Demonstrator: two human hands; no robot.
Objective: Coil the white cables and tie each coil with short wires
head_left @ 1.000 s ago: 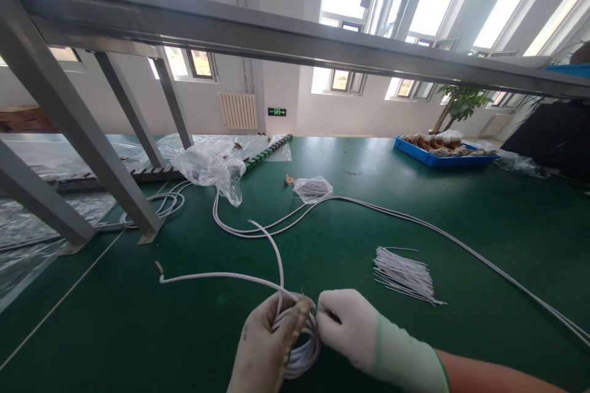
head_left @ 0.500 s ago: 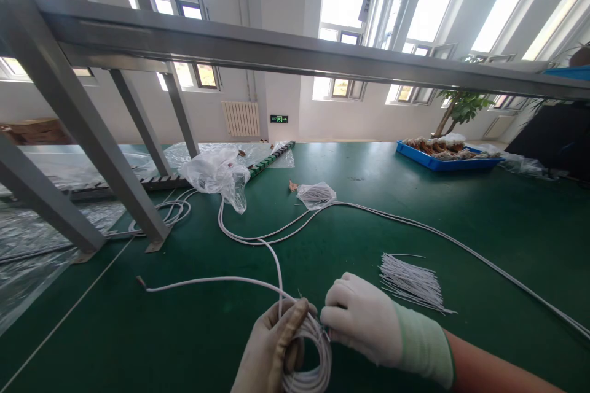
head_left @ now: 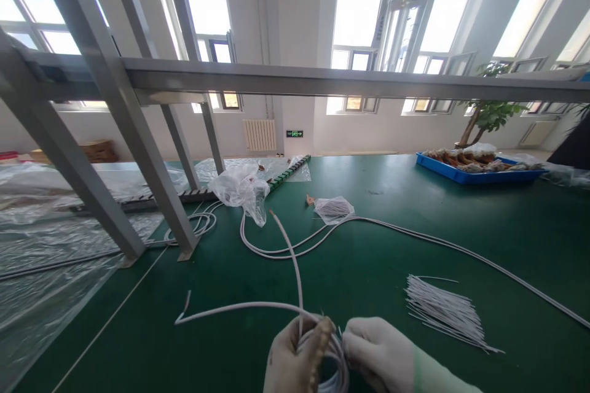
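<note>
we hold a coil of white cable (head_left: 342,368) in our left hand (head_left: 297,357); its gloved fingers are closed around the coil, near us, low over the green tabletop (head_left: 369,307); our right hand (head_left: 378,349), in a white glove, is up against the coil's right side; its fingers are bent and partly hidden, so we cannot tell if they pinch anything; two loose cable ends poke out, one to the left and one away from us; to the right of our right hand lies a pile of thin white ties (head_left: 445,313); farther off we see a clear plastic bag of ties (head_left: 334,210) touching a long white cable (head_left: 442,241), and a blue tray (head_left: 479,177)
</note>
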